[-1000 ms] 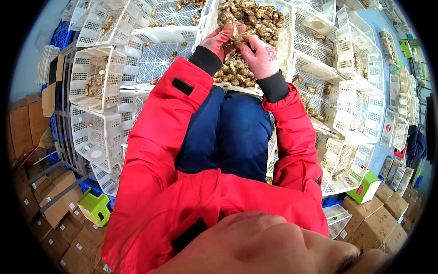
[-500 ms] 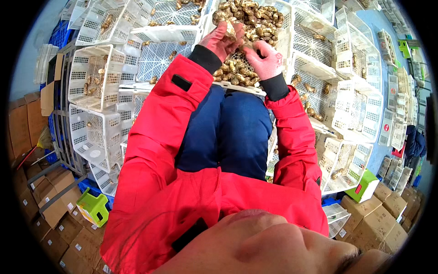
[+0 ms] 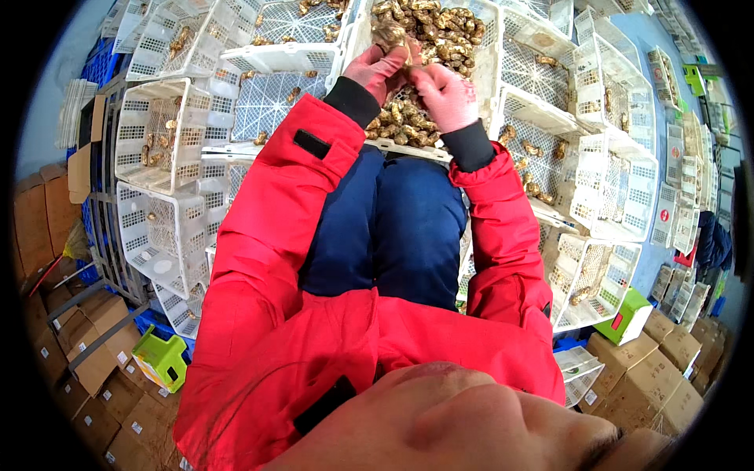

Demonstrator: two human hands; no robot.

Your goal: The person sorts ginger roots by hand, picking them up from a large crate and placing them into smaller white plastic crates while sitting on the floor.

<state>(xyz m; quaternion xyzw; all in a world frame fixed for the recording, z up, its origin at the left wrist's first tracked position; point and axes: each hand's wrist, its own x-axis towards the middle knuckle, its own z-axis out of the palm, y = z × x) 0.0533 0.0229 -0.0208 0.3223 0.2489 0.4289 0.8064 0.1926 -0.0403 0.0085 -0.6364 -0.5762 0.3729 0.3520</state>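
A pale brown mushroom [image 3: 388, 33], larger than most, is held by its stem in my left hand [image 3: 377, 72], fingers closed round it. My right hand [image 3: 446, 98] is beside it, thumb and fingers pinched together at the stem's near end; what lies between those fingertips is too small to make out. Both hands wear pinkish gloves. They are above a white plastic crate [image 3: 487, 74] in front of my knees. Inside it lies a heap of brown and cream mushrooms [image 3: 454, 38], with more mushrooms [image 3: 404, 122] near its front edge.
White crates holding a few mushrooms stand around me, such as a crate [image 3: 275, 98] to the left and a crate [image 3: 542, 118] to the right. Tilted crates [image 3: 161, 228] line the outer left. Cardboard boxes [image 3: 636, 377] and a green stool [image 3: 161, 357] are farther back.
The mushroom has turned slightly in my left hand. My right hand has shifted a little left and up, closing in on the stem and my left fingers.
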